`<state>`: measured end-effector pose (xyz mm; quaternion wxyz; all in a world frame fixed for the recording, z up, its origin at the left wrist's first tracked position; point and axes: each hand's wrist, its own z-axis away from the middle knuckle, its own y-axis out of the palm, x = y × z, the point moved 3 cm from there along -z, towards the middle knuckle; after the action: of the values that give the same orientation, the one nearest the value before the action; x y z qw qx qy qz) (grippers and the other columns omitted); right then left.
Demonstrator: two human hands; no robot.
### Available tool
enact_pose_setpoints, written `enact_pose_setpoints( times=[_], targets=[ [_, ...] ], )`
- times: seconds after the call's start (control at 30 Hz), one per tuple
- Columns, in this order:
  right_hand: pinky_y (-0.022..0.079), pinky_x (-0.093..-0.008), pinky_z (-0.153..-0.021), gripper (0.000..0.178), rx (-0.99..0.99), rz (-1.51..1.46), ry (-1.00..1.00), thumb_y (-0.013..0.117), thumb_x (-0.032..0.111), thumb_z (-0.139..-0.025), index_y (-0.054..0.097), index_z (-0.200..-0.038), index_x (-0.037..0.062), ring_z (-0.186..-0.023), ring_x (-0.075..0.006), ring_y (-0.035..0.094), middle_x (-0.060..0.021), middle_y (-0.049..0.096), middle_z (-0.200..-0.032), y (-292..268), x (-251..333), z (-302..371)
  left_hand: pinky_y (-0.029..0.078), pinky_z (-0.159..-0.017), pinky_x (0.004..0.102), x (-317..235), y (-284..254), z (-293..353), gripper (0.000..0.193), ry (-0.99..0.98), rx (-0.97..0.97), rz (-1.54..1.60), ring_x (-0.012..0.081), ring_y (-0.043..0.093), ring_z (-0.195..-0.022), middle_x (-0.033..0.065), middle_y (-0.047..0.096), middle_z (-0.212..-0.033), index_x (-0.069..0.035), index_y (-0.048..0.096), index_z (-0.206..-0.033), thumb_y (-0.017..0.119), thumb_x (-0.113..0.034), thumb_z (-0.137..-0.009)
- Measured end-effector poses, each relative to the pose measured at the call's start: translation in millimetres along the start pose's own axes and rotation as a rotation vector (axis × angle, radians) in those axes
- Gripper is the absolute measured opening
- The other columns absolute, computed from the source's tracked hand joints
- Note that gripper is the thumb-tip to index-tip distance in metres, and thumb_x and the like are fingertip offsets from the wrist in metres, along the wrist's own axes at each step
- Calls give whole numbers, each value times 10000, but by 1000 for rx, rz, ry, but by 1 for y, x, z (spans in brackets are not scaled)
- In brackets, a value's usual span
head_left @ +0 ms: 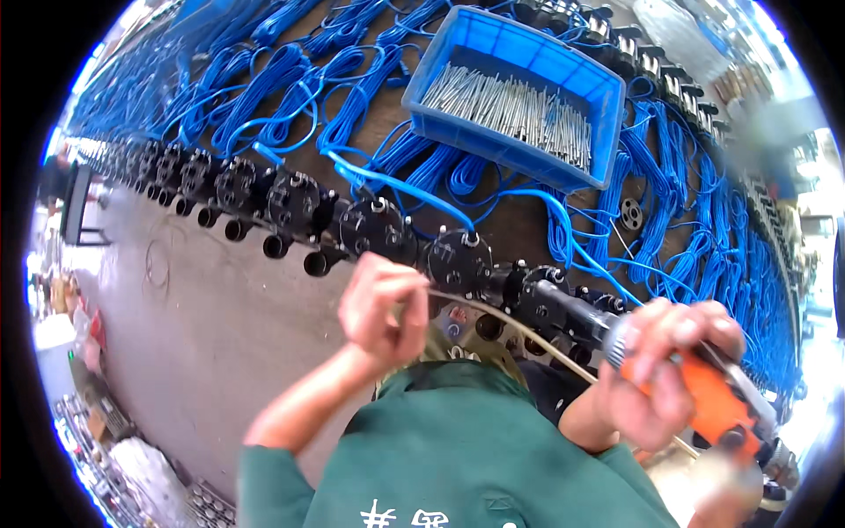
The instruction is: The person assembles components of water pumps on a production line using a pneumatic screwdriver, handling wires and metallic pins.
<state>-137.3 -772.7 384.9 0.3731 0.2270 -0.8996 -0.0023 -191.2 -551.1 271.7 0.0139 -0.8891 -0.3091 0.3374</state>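
Observation:
My right hand grips an orange power tool, perhaps a drill or driver, with a grey collar. Its long dark nose points left along a row of black round housings; whether the tip touches one I cannot tell. My left hand is blurred, its fingers curled in a pinch at the near side of the row. What it holds, if anything, is hidden. A thin beige cord or tube runs from near the left fingertips, under my right hand, toward the lower right.
Behind the row, a brown surface carries coiled blue cables, a blue bin of thin silvery rods, and a small metal disc. Black cups project from the near edge. A blurred skin-toned shape is at lower right.

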Motion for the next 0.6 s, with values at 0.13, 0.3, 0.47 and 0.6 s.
enact_pose_setpoints(
  times=[0.13,0.3,0.47,0.6],
  targets=[
    [474,-295,-665,505,-57,-70,54,530,47,-781,523,-1274,-62,-638,-109,555,-137,568,-1078,-8,25,6,468,-786,413,-4,62,150,138,-469,136,-275,313,573,-859,100,667,-949,-35,669,-980,661,-109,-864],
    [537,-328,-604,468,-162,-71,199,556,9,-759,519,-1223,-39,-585,-167,562,-190,583,-981,-13,18,28,466,-745,459,15,71,170,168,-490,247,-450,327,566,-766,111,632,-799,-35,677,-844,660,-195,-894],
    [519,-298,-595,431,-87,-33,274,558,-40,-756,522,-1186,-56,-599,-163,579,-209,616,-999,-5,-6,45,522,-694,454,33,94,229,333,-1284,344,545,300,596,-633,111,643,-730,7,668,-953,572,-309,-995],
    [501,-301,-608,423,-15,54,360,557,34,-782,562,-1198,-42,-623,-132,564,-166,628,-1013,3,-27,61,529,-870,470,40,140,244,300,-1712,-705,1638,272,642,-831,134,683,-899,-28,630,-1105,476,-281,-1057]
  ],
)
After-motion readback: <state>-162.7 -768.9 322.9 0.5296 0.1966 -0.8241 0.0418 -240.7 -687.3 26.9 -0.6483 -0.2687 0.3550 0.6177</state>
